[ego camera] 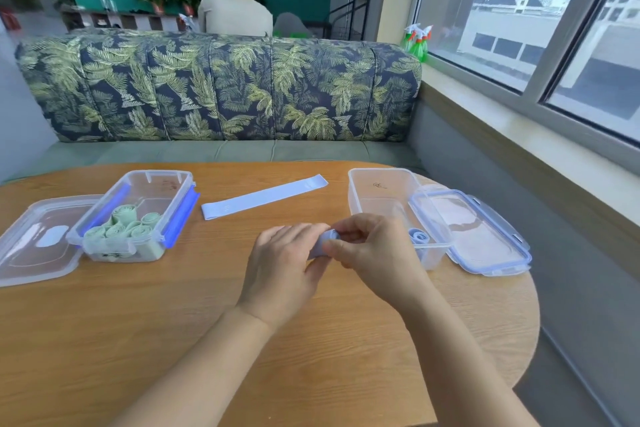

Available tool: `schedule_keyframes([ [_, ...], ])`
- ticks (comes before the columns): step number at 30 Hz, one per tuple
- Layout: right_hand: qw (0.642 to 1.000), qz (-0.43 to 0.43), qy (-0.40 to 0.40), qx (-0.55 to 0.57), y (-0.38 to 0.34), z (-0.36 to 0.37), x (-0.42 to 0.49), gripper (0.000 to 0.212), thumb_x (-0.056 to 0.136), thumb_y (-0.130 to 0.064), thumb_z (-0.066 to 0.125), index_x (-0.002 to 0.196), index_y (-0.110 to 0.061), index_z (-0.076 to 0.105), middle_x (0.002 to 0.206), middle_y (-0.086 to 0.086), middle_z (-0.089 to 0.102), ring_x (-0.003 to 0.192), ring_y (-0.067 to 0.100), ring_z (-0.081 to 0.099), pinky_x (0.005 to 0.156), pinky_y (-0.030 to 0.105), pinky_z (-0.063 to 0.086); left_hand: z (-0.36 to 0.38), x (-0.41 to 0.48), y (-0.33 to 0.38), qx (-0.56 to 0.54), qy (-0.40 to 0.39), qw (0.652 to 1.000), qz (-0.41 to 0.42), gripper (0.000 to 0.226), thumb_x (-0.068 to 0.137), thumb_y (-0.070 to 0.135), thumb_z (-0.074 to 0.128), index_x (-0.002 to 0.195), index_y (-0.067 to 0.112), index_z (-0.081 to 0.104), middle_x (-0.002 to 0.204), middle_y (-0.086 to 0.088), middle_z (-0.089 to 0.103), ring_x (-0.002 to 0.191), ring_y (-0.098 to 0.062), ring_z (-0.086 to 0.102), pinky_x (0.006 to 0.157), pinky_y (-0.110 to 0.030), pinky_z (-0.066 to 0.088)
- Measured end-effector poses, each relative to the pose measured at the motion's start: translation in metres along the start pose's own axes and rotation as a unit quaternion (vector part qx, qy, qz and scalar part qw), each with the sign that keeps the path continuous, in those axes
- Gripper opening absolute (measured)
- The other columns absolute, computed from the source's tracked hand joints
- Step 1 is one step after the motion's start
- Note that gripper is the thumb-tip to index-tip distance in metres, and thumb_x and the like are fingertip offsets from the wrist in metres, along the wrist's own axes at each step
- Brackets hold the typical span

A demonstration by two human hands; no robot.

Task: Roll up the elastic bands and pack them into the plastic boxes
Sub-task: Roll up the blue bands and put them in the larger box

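Note:
My left hand (280,267) and my right hand (374,250) meet over the table's middle, both gripping a rolled lilac elastic band (323,243) that is mostly hidden between the fingers. A flat lilac band (263,197) lies stretched out behind them. The clear box on the left (152,184) holds several rolled green bands (124,227). On the right stands another clear box (381,191) with one rolled lilac band (419,237) inside, close to my right hand.
The wooden table (207,322) is round-edged on the right. A lid (34,246) lies left of the left box, and another lid (485,236) leans beside the right box. A leaf-print sofa (221,87) stands behind, a person sits beyond it, and windows run along the right.

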State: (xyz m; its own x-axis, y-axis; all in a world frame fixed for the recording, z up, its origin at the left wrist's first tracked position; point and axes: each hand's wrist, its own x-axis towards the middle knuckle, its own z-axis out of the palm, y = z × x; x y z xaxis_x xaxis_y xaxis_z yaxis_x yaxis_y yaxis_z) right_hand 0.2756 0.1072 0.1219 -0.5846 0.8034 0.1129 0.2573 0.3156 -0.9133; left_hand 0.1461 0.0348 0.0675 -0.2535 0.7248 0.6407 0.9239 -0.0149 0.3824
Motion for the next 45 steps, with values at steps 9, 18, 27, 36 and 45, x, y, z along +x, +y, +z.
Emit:
schedule_keyframes([
  [9, 0.997, -0.006, -0.044, -0.069, 0.016, -0.026, 0.001, 0.024, 0.080, -0.009, 0.067, 0.102, -0.018, 0.070, 0.086, -0.005, 0.069, 0.068, 0.009, 0.062, 0.058, 0.020, 0.047, 0.014, 0.008, 0.010, -0.093, -0.089, 0.991, -0.033, 0.034, 0.083, 0.049, 0.053, 0.104, 0.026, 0.065, 0.089, 0.022, 0.062, 0.090, -0.001, 0.051, 0.087, -0.030, 0.039],
  [18, 0.987, -0.036, -0.069, -0.143, 0.027, -0.048, 0.013, 0.019, 0.079, -0.013, 0.064, 0.095, -0.021, 0.069, 0.080, -0.003, 0.064, 0.063, 0.015, 0.057, 0.048, 0.024, 0.044, 0.038, 0.017, 0.023, -0.124, -0.104, 0.985, -0.067, 0.029, 0.077, 0.044, 0.054, 0.106, 0.041, 0.055, 0.095, 0.034, 0.059, 0.096, 0.018, 0.045, 0.092, -0.027, 0.036],
  [27, 0.981, -0.054, -0.027, -0.185, 0.023, -0.078, 0.043, 0.020, 0.074, -0.008, 0.064, 0.090, -0.017, 0.072, 0.071, -0.007, 0.062, 0.058, 0.007, 0.054, 0.052, 0.018, 0.044, 0.053, 0.045, 0.031, -0.148, -0.117, 0.979, -0.076, 0.045, 0.072, 0.046, 0.067, 0.116, 0.042, 0.056, 0.102, 0.023, 0.062, 0.093, 0.000, 0.059, 0.087, -0.027, 0.045],
  [36, 0.947, -0.030, 0.040, -0.317, 0.027, -0.152, 0.108, 0.015, 0.071, -0.009, 0.068, 0.082, -0.017, 0.072, 0.070, -0.003, 0.064, 0.059, 0.014, 0.055, 0.053, 0.024, 0.046, 0.074, 0.053, 0.017, -0.209, -0.106, 0.944, -0.234, 0.040, 0.084, 0.019, 0.070, 0.120, 0.030, 0.059, 0.111, 0.013, 0.063, 0.086, 0.008, 0.062, 0.073, 0.000, 0.036],
  [45, 0.903, -0.011, -0.099, -0.418, 0.053, -0.124, 0.142, 0.018, 0.068, -0.017, 0.069, 0.085, -0.018, 0.074, 0.082, 0.002, 0.070, 0.077, 0.024, 0.064, 0.063, 0.030, 0.056, 0.095, 0.055, 0.008, -0.244, -0.114, 0.896, -0.352, 0.038, 0.086, 0.021, 0.068, 0.123, 0.017, 0.060, 0.104, 0.007, 0.067, 0.094, -0.008, 0.063, 0.086, -0.025, 0.047],
])
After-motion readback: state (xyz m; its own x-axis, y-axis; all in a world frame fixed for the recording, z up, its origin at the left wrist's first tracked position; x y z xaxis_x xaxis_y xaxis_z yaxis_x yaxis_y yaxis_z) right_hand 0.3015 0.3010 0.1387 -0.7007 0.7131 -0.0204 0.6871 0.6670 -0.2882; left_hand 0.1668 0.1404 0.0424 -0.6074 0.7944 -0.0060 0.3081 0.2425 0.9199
